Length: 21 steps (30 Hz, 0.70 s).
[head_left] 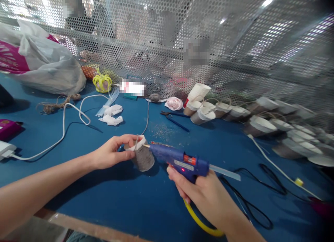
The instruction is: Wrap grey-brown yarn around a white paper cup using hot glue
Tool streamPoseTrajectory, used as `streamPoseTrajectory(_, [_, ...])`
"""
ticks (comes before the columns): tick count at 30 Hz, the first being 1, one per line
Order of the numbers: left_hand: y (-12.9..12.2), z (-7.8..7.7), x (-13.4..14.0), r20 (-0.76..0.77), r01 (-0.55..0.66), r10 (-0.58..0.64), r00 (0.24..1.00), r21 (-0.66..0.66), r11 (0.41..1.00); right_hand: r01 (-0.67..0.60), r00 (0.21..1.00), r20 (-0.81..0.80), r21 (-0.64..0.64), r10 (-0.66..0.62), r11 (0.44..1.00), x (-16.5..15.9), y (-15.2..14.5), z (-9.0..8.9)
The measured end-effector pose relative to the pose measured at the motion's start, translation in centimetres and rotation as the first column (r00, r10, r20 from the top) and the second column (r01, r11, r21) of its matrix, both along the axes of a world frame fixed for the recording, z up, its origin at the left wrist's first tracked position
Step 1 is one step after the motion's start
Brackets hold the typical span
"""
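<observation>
My left hand (112, 151) grips the rim of a paper cup (144, 158) whose side is wound with grey-brown cord; the cup is tilted above the blue table. My right hand (200, 189) is wrapped round a blue hot glue gun (180, 160) with a red light lit. A clear glue stick (225, 172) pokes out of its back end. The metal nozzle is at the cup's rim, though whether it touches I cannot tell. A strand of grey cord (148, 118) runs from the cup back to a small ball of cord (154, 98).
Blue-handled pliers (177, 122) and a pink fabric rose (174, 103) lie behind. Several cord-wrapped cups (261, 126) line the right side. A white cable (64, 130) crosses the left; black cable (263, 214) loops at right. A plastic bag (57, 68) stands by the perforated metal screen (156, 43).
</observation>
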<state>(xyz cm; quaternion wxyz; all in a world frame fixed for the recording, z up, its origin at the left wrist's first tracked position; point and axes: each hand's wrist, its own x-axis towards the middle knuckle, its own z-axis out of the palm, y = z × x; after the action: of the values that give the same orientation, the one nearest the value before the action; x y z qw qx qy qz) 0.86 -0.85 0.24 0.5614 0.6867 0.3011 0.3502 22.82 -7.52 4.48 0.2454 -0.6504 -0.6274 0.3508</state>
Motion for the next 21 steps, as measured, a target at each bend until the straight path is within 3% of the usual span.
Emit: streamPoseTrajectory(21, [0.21,-0.08,-0.16,0.02,0.032,-0.032,0.999,-0.028,0.999,-0.047,0.999,-0.027,-0.046,0.046,0.998,0.58,0.59,-0.14])
